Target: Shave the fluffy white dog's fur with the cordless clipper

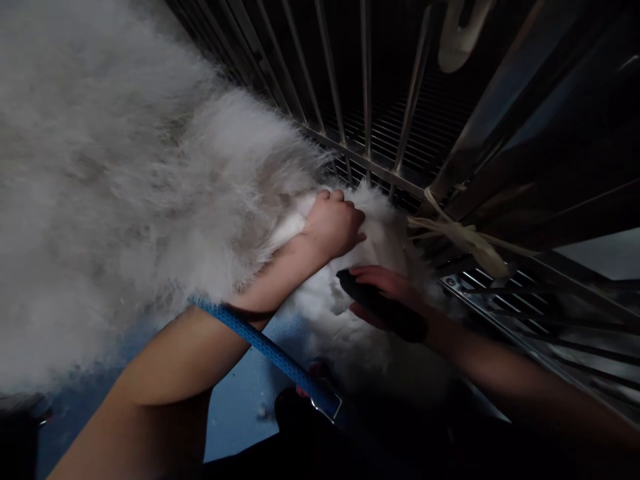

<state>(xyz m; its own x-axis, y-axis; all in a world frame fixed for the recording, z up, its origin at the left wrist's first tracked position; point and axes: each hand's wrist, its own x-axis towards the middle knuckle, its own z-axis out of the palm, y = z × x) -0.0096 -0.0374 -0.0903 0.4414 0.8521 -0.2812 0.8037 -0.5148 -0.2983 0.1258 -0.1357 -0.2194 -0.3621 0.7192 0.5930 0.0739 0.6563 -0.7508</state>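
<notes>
A large animal with long white fur [115, 160], likely a dog, fills the left side. My left hand [334, 223] is closed on its white fur near the middle, fingers curled into it. A dark elongated tool [383, 310] is in my right hand [387, 287], close beside white fur [350, 340] just below my left hand. What kind of tool it is I cannot make out in the dim light. A blue braided leash [270, 350] with a metal buckle crosses my left forearm.
Metal cage bars [367, 87] stand at the top, with a slatted floor inside. A pale strip [465, 243] is knotted around the cage frame at right. Below lies a blue floor [240, 407]. More metal bars [565, 320] run near my right forearm.
</notes>
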